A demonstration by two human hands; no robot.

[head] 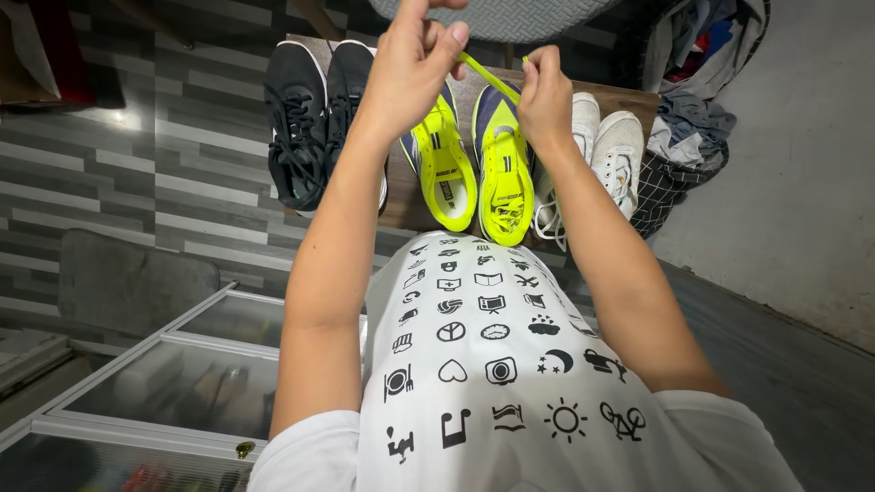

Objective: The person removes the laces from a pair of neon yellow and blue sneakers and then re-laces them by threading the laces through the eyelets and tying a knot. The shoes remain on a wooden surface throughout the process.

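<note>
The left hand [415, 68] is closing its thumb and forefinger on one end of a flat neon-yellow shoelace [488, 77], with the other fingers curled in above, while the right hand [545, 96] is pinching the other end between its fingertips. Raised in front of the chest, the two hands are drawing the lace into a short slanting line between them, seemingly so that it stays taut and clear of the shoes below. Directly under the hands, a pair of neon-yellow and dark blue sports shoes [476, 164] is sitting side by side on a low brown wooden surface [401, 205], openings facing the person, probably so the eyelets are within reach; whether the lace is threaded into either shoe cannot be told from here. A pair of black lace-up trainers [305, 118] is standing at the left of the surface, and a pair of white mesh trainers [602, 146] with loose white laces is standing at the right, all three pairs lined up in a row. Beyond the white pair, a heap of crumpled mixed clothing [688, 137] is lying against the wall, and a glass-topped metal-framed cabinet [173, 364] is sitting at the lower left on the grey striped floor [164, 155].
</note>
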